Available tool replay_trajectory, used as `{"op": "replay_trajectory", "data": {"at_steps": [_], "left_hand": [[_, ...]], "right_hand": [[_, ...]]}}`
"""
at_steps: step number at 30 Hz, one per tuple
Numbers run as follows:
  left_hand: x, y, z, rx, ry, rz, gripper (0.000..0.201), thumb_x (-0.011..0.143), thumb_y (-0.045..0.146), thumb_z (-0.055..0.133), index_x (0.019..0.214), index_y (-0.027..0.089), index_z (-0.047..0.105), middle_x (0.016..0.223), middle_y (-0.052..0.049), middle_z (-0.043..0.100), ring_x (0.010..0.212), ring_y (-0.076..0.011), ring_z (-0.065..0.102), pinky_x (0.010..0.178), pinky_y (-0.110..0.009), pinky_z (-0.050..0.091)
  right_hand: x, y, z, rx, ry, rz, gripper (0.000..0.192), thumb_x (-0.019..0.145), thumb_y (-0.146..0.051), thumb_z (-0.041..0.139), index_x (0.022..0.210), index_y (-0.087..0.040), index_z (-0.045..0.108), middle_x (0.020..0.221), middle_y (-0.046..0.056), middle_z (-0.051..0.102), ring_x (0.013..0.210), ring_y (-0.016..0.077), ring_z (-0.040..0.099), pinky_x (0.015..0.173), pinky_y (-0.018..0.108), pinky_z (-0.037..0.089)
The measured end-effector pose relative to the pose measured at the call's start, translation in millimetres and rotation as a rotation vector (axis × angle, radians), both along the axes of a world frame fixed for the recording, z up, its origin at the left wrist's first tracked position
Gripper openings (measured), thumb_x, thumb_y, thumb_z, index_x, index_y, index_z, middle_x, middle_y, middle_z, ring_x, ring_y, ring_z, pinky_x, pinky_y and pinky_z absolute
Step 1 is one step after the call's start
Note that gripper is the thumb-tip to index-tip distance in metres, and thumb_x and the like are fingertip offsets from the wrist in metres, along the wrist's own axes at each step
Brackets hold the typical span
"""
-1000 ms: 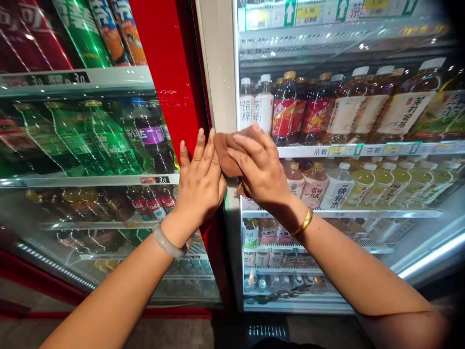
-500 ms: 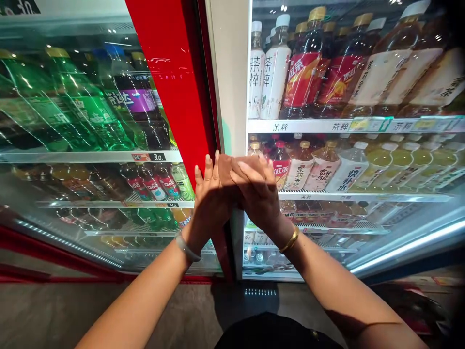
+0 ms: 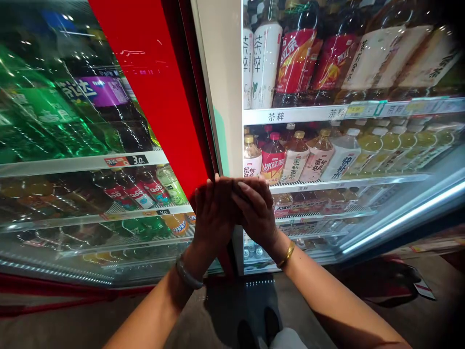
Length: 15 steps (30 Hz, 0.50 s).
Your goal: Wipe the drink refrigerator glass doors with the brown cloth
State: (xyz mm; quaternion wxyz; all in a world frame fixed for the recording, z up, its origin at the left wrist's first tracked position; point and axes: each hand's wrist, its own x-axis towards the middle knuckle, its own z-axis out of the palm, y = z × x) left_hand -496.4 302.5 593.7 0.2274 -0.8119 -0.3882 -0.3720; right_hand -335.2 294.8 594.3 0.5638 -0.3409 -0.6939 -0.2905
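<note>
A folded brown cloth, dim in shadow, is between my hands in front of the gap where two drink coolers meet. My left hand has it at the thumb side, its fingers pointing up and partly hidden by the cloth. My right hand is closed on the cloth's right side with bent fingers. A grey band is round my left wrist and a gold bangle round my right. Whether either hand touches the coolers I cannot tell.
On the left stands a red-framed cooler with several green and dark soda bottles behind glass. The pale-framed cooler on the right holds several tea bottles. My shoes are on the grey floor. A dark object lies at lower right.
The view has tilted down and closer, so my shoes now show. My hands, still together on the cloth, sit lower in the view and in deeper shadow.
</note>
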Motion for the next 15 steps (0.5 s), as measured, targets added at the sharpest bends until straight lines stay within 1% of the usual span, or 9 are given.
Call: {"op": "replay_trajectory", "data": {"at_steps": [3, 4, 5, 7, 9, 11, 12, 13, 15], "left_hand": [[2.4, 3.3, 4.7, 0.018, -0.057, -0.014, 0.082, 0.102, 0.019, 0.052, 0.169, 0.017, 0.005, 0.175, -0.019, 0.008, 0.163, -0.0353, -0.001, 0.133, -0.064, 0.005], [3.1, 3.3, 5.0, 0.036, -0.071, -0.014, 0.083, 0.102, 0.020, 0.052, 0.169, 0.016, 0.003, 0.175, -0.019, 0.006, 0.163, -0.0351, -0.002, 0.133, -0.063, 0.004], [3.4, 2.3, 3.0, 0.049, -0.075, -0.012, 0.084, 0.103, 0.020, 0.052, 0.169, 0.015, 0.001, 0.175, -0.019, 0.007, 0.164, -0.0347, -0.002, 0.133, -0.063, 0.004], [2.8, -1.7, -9.3, 0.060, -0.061, 0.001, 0.082, 0.103, 0.022, 0.052, 0.169, 0.014, 0.004, 0.175, -0.019, 0.010, 0.164, -0.0345, -0.001, 0.133, -0.063, 0.005], [1.6, -6.5, -30.1, 0.069, -0.029, 0.012, 0.078, 0.102, 0.021, 0.051, 0.169, 0.013, 0.011, 0.175, -0.018, 0.013, 0.164, -0.0347, 0.001, 0.133, -0.062, 0.007], [1.2, -9.6, -51.1, 0.077, -0.004, 0.023, 0.074, 0.102, 0.019, 0.050, 0.168, 0.012, 0.017, 0.174, -0.019, 0.015, 0.164, -0.0345, 0.002, 0.134, -0.060, 0.009], [1.7, -10.0, -58.6, 0.080, 0.001, 0.027, 0.073, 0.102, 0.019, 0.049, 0.168, 0.011, 0.018, 0.174, -0.019, 0.017, 0.164, -0.0342, 0.003, 0.134, -0.060, 0.009], [2.6, -9.8, -63.1, 0.084, 0.004, 0.027, 0.073, 0.102, 0.019, 0.049, 0.168, 0.010, 0.020, 0.173, -0.020, 0.018, 0.164, -0.0341, 0.002, 0.134, -0.060, 0.009], [5.2, -8.0, -63.4, 0.083, -0.002, 0.032, 0.074, 0.101, 0.021, 0.051, 0.167, 0.008, 0.021, 0.173, -0.022, 0.019, 0.164, -0.0347, 0.000, 0.133, -0.062, 0.009]], "right_hand": [[-3.5, 2.3, 14.7, -0.033, 0.055, 0.026, 0.058, 0.096, -0.015, 0.068, 0.150, -0.033, 0.055, 0.144, 0.004, 0.063, 0.143, 0.0230, 0.053, 0.127, 0.043, 0.046], [-4.9, 2.5, 15.6, -0.039, 0.067, 0.023, 0.058, 0.097, -0.017, 0.067, 0.151, -0.035, 0.053, 0.145, 0.004, 0.062, 0.142, 0.0226, 0.054, 0.126, 0.042, 0.048], [-6.1, 2.1, 12.6, -0.037, 0.074, 0.017, 0.057, 0.098, -0.018, 0.065, 0.151, -0.035, 0.052, 0.146, 0.003, 0.062, 0.143, 0.0229, 0.053, 0.126, 0.043, 0.047], [-7.8, -0.4, -5.7, -0.036, 0.060, 0.004, 0.055, 0.099, -0.017, 0.063, 0.150, -0.034, 0.054, 0.145, 0.004, 0.063, 0.149, 0.0241, 0.048, 0.130, 0.047, 0.042], [-7.8, -4.3, -33.3, -0.042, 0.031, -0.003, 0.052, 0.099, -0.014, 0.062, 0.147, -0.031, 0.057, 0.141, 0.005, 0.066, 0.152, 0.0237, 0.044, 0.133, 0.049, 0.037], [-6.0, -7.5, -56.4, -0.051, 0.011, -0.005, 0.050, 0.098, -0.009, 0.061, 0.144, -0.029, 0.059, 0.134, 0.005, 0.069, 0.151, 0.0219, 0.046, 0.134, 0.048, 0.035], [-4.7, -8.3, -62.6, -0.052, 0.004, 0.002, 0.050, 0.097, -0.008, 0.061, 0.143, -0.028, 0.060, 0.132, 0.006, 0.070, 0.149, 0.0213, 0.048, 0.134, 0.047, 0.035], [-3.2, -8.5, -64.6, -0.051, 0.002, 0.018, 0.048, 0.097, -0.008, 0.062, 0.142, -0.026, 0.061, 0.131, 0.007, 0.070, 0.148, 0.0212, 0.050, 0.132, 0.046, 0.037], [-0.4, -6.6, -58.4, -0.059, 0.005, 0.058, 0.047, 0.097, -0.010, 0.064, 0.140, -0.026, 0.061, 0.134, 0.008, 0.067, 0.144, 0.0224, 0.054, 0.129, 0.047, 0.042]]}}
